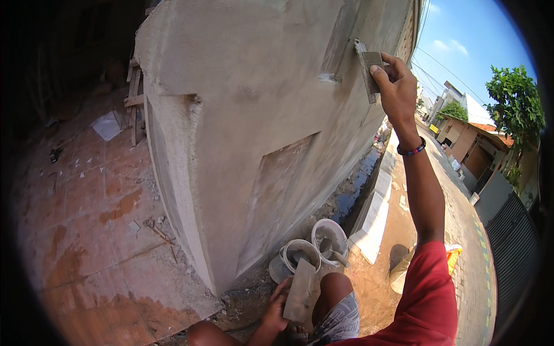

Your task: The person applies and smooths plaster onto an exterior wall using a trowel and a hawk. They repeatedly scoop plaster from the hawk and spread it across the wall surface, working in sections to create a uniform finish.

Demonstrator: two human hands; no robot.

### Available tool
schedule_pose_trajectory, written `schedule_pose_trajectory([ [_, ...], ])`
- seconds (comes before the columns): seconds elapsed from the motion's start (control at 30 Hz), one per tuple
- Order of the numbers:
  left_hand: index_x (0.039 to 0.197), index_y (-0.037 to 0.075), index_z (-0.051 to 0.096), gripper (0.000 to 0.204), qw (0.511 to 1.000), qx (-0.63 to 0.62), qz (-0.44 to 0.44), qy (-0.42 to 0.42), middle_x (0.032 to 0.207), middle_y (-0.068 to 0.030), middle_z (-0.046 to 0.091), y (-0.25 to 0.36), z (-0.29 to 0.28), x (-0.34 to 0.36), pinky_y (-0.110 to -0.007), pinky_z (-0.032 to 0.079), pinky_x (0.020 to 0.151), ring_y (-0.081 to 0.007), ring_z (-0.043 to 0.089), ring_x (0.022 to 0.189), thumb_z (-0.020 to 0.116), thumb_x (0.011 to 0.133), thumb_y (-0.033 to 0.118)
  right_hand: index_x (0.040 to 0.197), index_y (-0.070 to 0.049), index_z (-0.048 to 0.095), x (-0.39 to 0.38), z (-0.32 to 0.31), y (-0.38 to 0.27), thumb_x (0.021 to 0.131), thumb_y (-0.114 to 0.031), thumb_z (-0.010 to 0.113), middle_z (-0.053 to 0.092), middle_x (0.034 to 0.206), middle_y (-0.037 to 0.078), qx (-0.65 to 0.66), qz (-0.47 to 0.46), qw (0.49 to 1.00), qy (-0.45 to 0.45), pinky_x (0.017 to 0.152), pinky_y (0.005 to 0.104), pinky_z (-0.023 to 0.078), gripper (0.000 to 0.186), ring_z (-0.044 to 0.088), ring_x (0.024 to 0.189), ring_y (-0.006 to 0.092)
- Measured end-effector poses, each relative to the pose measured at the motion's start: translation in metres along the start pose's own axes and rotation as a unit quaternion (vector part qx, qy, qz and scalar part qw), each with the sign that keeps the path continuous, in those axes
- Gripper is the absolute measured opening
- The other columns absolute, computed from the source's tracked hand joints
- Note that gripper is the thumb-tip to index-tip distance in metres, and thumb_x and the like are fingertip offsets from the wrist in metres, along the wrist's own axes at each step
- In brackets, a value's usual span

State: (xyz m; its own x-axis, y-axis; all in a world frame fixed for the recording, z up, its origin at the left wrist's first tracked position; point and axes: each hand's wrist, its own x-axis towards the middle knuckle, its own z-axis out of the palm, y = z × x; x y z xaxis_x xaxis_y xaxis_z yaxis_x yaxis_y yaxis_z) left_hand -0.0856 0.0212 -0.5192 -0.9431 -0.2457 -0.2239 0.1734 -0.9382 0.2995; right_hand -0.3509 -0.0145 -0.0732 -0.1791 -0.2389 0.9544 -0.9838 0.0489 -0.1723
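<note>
Biggest thing here's the grey wall (231, 109), w/ shallow recesses in it. Tiled floor (104, 196), reddish & patchy, spreads off to the wall's L; paved lane (461, 213) runs to its R, w/ a tree (513, 98) well apart from the wall on that side. Ditch (351, 199) w/ dark water follows the wall's R foot. 2 pale buckets (332, 229) stand nr the wall's foot. Board (299, 293), flat & grey, is low in front of the wall; L hand (276, 308) is closed on it, grip part hidden. Float (372, 69) is at the wall's upper R, touching or v. close, can't tell; R hand (398, 92) is clamped on its handle, thumb opp. fingers. Dark band (412, 151) on R wrist.
</note>
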Motion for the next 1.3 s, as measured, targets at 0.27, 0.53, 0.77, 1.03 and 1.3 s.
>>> schedule_pose_trajectory([
  [0.27, 0.14, 0.01, 0.036, 0.047, 1.0, -0.01, 0.014, -0.015, 0.131, -0.0114, 0.051, 0.001, 0.005, -0.001, -0.043, 0.047, 0.095, -0.025, 0.054, 0.117, 0.044, 0.094, 0.009, 0.12, 0.005, 0.055, -0.092, -0.02, 0.039, 0.086, -0.015, 0.063, 0.066, 0.097, 0.011, 0.103, 0.174, 0.973, -0.11, 0.065, 0.0233, 0.049, 0.04, 0.063, 0.077, 0.0118],
  [0.53, 0.129, 0.008, 0.049, 0.04, 0.981, -0.184, 0.008, -0.065, 0.122, -0.0103, 0.057, 0.017, 0.012, 0.004, -0.042, 0.05, 0.088, -0.0252, 0.058, 0.109, 0.048, 0.093, 0.025, 0.127, 0.008, 0.047, -0.173, -0.041, 0.012, 0.087, -0.018, 0.067, 0.063, 0.111, 0.011, 0.513, 0.388, 0.723, -0.251, 0.076, 0.0233, 0.053, 0.052, 0.063, 0.091, 0.0115],
  [0.77, 0.123, 0.006, 0.053, 0.036, 0.961, -0.241, 0.032, -0.131, 0.118, -0.01, 0.059, 0.026, 0.057, 0.026, -0.039, 0.05, 0.088, -0.024, 0.059, 0.106, 0.05, 0.092, 0.025, 0.124, 0.006, 0.048, -0.254, -0.039, 0.001, 0.084, -0.007, 0.067, 0.062, 0.11, 0.011, 0.417, 0.393, 0.781, -0.251, 0.082, 0.0278, 0.052, 0.046, 0.062, 0.095, 0.016],
  [1.03, 0.123, 0.006, 0.051, 0.036, 0.955, -0.243, 0.037, -0.166, 0.122, -0.0101, 0.055, 0.034, 0.086, 0.04, -0.038, 0.05, 0.088, -0.0237, 0.057, 0.107, 0.051, 0.093, 0.026, 0.119, 0.004, 0.055, -0.304, -0.057, -0.006, 0.082, -0.009, 0.07, 0.062, 0.108, 0.012, 0.237, 0.281, 0.882, -0.294, 0.082, 0.0279, 0.046, 0.042, 0.06, 0.095, 0.017],
  [1.3, 0.121, 0.007, 0.055, 0.034, 0.961, -0.233, 0.058, -0.139, 0.113, -0.0079, 0.061, 0.026, 0.07, 0.047, -0.037, 0.052, 0.083, -0.0217, 0.06, 0.102, 0.048, 0.094, 0.027, 0.121, 0.004, 0.053, -0.334, -0.089, 0.012, 0.085, -0.004, 0.065, 0.059, 0.106, 0.009, 0.09, 0.165, 0.878, -0.441, 0.077, 0.0266, 0.048, 0.04, 0.059, 0.089, 0.0145],
])
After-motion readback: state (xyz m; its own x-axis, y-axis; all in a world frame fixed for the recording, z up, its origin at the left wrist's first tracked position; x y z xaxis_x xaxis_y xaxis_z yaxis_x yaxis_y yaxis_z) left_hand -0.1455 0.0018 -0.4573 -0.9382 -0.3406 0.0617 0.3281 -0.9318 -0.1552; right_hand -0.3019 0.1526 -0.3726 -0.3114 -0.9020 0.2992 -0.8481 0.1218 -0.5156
